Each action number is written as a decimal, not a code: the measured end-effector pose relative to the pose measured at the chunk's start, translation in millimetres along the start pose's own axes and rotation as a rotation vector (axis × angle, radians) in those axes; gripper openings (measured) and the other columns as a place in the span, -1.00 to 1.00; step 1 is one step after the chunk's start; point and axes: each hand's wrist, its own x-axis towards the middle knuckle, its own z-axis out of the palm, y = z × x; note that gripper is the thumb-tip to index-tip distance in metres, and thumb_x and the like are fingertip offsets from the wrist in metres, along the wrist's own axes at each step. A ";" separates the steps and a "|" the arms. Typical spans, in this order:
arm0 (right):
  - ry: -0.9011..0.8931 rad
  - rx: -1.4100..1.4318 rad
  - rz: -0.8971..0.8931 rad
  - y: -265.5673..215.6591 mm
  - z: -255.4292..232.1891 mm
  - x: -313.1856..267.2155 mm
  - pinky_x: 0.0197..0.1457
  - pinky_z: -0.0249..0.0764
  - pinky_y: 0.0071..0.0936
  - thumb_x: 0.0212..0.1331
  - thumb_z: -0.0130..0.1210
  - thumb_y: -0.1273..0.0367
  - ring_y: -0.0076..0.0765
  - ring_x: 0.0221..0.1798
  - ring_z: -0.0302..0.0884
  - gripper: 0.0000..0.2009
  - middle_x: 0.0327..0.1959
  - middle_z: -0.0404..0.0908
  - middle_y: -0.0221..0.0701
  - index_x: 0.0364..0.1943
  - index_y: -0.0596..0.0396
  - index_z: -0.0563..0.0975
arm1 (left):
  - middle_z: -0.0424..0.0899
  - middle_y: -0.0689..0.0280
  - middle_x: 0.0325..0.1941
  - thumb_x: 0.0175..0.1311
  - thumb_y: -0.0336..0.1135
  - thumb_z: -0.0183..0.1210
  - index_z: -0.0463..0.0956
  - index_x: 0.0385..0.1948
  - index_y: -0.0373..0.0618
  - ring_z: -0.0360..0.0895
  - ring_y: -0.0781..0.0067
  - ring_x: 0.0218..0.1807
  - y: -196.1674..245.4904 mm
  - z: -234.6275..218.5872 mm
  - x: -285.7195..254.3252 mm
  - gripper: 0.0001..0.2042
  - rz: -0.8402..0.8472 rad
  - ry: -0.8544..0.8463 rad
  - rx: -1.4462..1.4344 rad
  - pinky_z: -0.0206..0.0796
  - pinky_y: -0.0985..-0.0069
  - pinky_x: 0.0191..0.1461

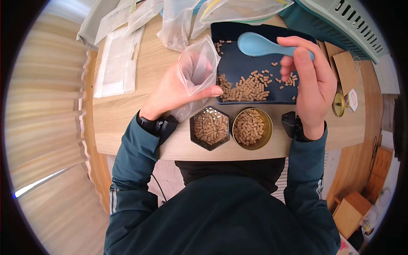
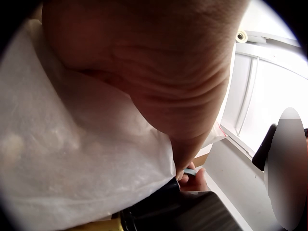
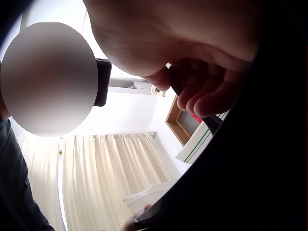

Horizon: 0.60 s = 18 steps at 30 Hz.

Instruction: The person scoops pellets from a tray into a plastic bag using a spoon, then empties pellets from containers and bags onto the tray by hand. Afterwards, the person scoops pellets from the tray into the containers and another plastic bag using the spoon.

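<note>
My left hand [image 1: 168, 93] holds a clear plastic bag [image 1: 197, 63] with its mouth spread, fingers behind it and thumb along the near side. Seen from the left wrist, the bag [image 2: 91, 159] hangs beside the palm with pale, blurred shapes low inside it. My right hand [image 1: 313, 85] grips a light blue spoon [image 1: 252, 44] by its handle, its bowl pointing left above a dark blue tray [image 1: 231, 61]. No pellets show on the spoon. Brown pellets [image 1: 248, 88] lie heaped in the tray's near left part, with some scattered on the right.
Near the table edge stand a black hexagonal dish [image 1: 192, 132] and a round gold tin [image 1: 267, 131], both holding pellets. More plastic bags [image 1: 175, 25] stand behind. A flat pouch [image 1: 117, 63] lies left, a gold lid [image 1: 338, 104] right, and a grey-teal crate [image 1: 352, 25] back right.
</note>
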 end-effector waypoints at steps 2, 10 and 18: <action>0.065 -0.173 0.048 4.3 -5.7 1.4 -0.27 0.36 -0.73 0.58 0.07 0.28 -0.74 -0.32 0.44 -0.74 -0.32 0.64 -0.55 -0.01 0.19 0.69 | 0.61 0.40 -0.23 0.03 -0.08 0.66 0.49 -0.02 -0.19 0.53 0.61 -0.18 3.5 0.1 -0.9 -0.38 -0.003 0.008 0.011 0.44 0.53 -0.08; -0.074 -0.453 0.028 2.8 1.7 5.1 -0.23 0.45 -0.52 0.54 0.11 0.29 -0.47 -0.35 0.55 -0.74 -0.40 0.65 -0.37 -0.20 0.25 0.63 | 0.59 0.37 -0.19 0.01 -0.05 0.66 0.49 -0.01 -0.21 0.51 0.56 -0.15 2.1 -0.3 0.1 -0.36 0.037 0.019 0.033 0.42 0.52 -0.03; -0.332 -0.275 0.243 -5.8 4.0 4.0 -0.22 0.47 -0.51 0.52 0.12 0.30 -0.48 -0.33 0.59 -0.75 -0.42 0.65 -0.33 -0.18 0.24 0.64 | 0.60 0.35 -0.15 0.02 -0.09 0.66 0.47 0.00 -0.20 0.51 0.55 -0.11 4.1 -1.1 0.1 -0.37 0.015 -0.006 0.032 0.42 0.50 0.02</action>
